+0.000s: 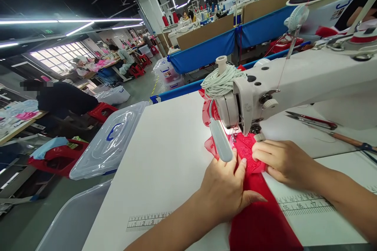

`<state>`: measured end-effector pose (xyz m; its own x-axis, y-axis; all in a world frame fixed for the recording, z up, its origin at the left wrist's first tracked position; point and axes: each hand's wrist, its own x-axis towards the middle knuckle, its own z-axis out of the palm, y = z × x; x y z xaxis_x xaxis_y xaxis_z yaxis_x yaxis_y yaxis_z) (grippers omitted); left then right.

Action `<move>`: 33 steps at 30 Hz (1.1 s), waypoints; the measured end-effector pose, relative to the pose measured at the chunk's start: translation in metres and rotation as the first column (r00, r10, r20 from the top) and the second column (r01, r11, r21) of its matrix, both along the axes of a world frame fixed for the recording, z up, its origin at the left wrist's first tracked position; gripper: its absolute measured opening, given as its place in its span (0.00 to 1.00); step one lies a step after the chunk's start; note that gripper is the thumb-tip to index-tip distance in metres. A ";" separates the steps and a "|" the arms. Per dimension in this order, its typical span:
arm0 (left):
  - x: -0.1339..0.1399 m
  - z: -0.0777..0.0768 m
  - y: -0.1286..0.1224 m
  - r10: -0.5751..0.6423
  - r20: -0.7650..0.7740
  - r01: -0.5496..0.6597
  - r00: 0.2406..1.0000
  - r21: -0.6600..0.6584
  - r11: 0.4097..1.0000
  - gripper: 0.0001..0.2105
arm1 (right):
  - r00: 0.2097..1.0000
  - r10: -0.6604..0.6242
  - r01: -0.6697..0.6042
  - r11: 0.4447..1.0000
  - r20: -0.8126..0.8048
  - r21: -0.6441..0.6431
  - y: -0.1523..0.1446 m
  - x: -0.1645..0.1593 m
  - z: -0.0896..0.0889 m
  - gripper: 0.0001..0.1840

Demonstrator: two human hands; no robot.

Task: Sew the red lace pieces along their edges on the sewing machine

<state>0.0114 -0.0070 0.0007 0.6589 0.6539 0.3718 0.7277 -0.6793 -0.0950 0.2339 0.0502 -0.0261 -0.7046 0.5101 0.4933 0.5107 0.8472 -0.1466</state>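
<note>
Resting left hand [224,186] flat on red fabric [262,219], pinching red lace [246,150] in right hand [284,160]. Could get stabbed if crowding presser foot [233,138]; could pucker lace if tugging unevenly.

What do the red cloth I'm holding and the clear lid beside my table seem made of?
Red cloth: matte fabric, as its dull surface and puckered upper part suggest; bumpy patch possibly lace.
Clear lid: probably plastic, glossy, since it's see-through with bright reflections.

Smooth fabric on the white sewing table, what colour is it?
The smooth fabric is deep red, best seen in the head view.
</note>
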 end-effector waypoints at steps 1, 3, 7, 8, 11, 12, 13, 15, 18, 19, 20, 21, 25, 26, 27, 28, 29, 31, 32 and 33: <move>0.000 0.000 0.000 0.004 0.001 -0.004 1.000 0.005 1.000 0.42 | 1.000 -0.003 0.003 1.000 0.000 -0.002 0.000 0.000 0.001 0.14; 0.002 0.001 -0.001 0.012 0.012 -0.012 1.000 0.012 1.000 0.41 | 1.000 -0.007 0.007 1.000 0.000 -0.007 0.001 -0.001 0.003 0.14; 0.003 0.002 -0.001 0.021 0.032 -0.021 0.999 0.022 1.000 0.40 | 1.000 -0.005 0.005 1.000 0.006 0.002 0.001 -0.001 0.008 0.14; 0.003 0.002 0.000 0.021 0.031 -0.022 0.999 0.025 0.999 0.40 | 1.000 -0.004 0.004 1.000 0.007 0.008 0.001 -0.001 0.007 0.14; 0.002 0.002 0.000 0.022 0.023 -0.023 0.999 0.031 0.999 0.39 | 1.000 -0.009 0.009 1.000 0.001 0.014 0.001 0.000 0.002 0.15; 0.002 0.002 0.001 0.022 0.019 -0.023 1.000 0.033 0.999 0.39 | 1.000 -0.014 0.014 1.000 -0.004 0.014 0.001 0.000 0.001 0.15; 0.002 0.001 0.001 0.022 0.015 -0.023 1.000 0.034 0.999 0.39 | 1.000 -0.018 0.018 1.000 -0.009 0.015 0.002 0.000 0.000 0.15; 0.001 0.001 0.002 0.021 0.010 -0.022 1.000 0.035 0.999 0.37 | 1.000 -0.022 0.023 1.000 -0.017 0.021 0.002 0.000 0.000 0.15; 0.000 0.001 0.003 0.027 0.002 -0.027 1.000 0.034 0.999 0.36 | 1.000 -0.020 0.020 0.999 -0.001 0.031 0.004 -0.001 0.006 0.15; 0.000 0.001 0.004 0.030 -0.006 -0.030 1.000 0.029 0.999 0.35 | 1.000 -0.019 0.019 0.999 0.013 0.031 0.004 -0.001 0.009 0.15; 0.000 0.000 0.004 0.036 -0.018 -0.035 0.999 0.021 0.999 0.34 | 0.999 -0.018 0.017 0.999 0.026 0.031 0.005 -0.001 0.011 0.15; -0.001 0.000 0.005 0.041 -0.032 -0.041 0.999 0.011 0.999 0.33 | 0.999 -0.016 0.015 0.999 0.038 0.031 0.006 -0.001 0.013 0.15; -0.002 -0.001 0.006 0.068 -0.072 -0.069 0.995 -0.009 0.998 0.31 | 0.999 -0.026 0.024 0.998 0.038 0.065 0.008 -0.002 0.015 0.15; -0.003 -0.001 0.006 0.073 -0.070 -0.073 0.995 -0.006 0.997 0.31 | 0.999 -0.029 0.027 0.997 0.034 0.074 0.008 -0.003 0.015 0.15; -0.003 -0.001 0.007 0.081 -0.067 -0.081 0.994 -0.004 0.997 0.31 | 0.999 -0.034 0.031 0.996 0.029 0.083 0.009 -0.003 0.014 0.15; -0.003 -0.001 0.007 0.089 -0.065 -0.090 0.994 -0.004 0.996 0.32 | 0.999 -0.035 0.033 0.996 0.025 0.087 0.009 -0.004 0.014 0.15; -0.004 -0.002 0.007 0.096 -0.066 -0.097 0.993 -0.008 0.995 0.32 | 0.999 -0.033 0.031 0.996 0.023 0.088 0.009 -0.004 0.013 0.15; -0.004 -0.003 0.006 0.096 -0.075 -0.098 0.993 -0.019 0.995 0.34 | 0.999 -0.027 0.025 0.996 0.024 0.082 0.009 -0.004 0.012 0.16; -0.004 -0.003 0.005 0.090 -0.079 -0.092 0.993 -0.022 0.996 0.34 | 0.999 -0.026 0.024 0.996 0.022 0.081 0.009 -0.003 0.012 0.16; -0.004 -0.003 0.004 0.081 -0.080 -0.083 0.993 -0.020 0.996 0.35 | 0.999 -0.026 0.025 0.996 0.019 0.082 0.009 -0.003 0.011 0.16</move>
<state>0.0079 -0.0025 -0.0027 0.6292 0.7150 0.3047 0.7720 -0.6202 -0.1390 0.2310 0.0591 -0.0152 -0.7018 0.4869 0.5201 0.5346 0.8424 -0.0673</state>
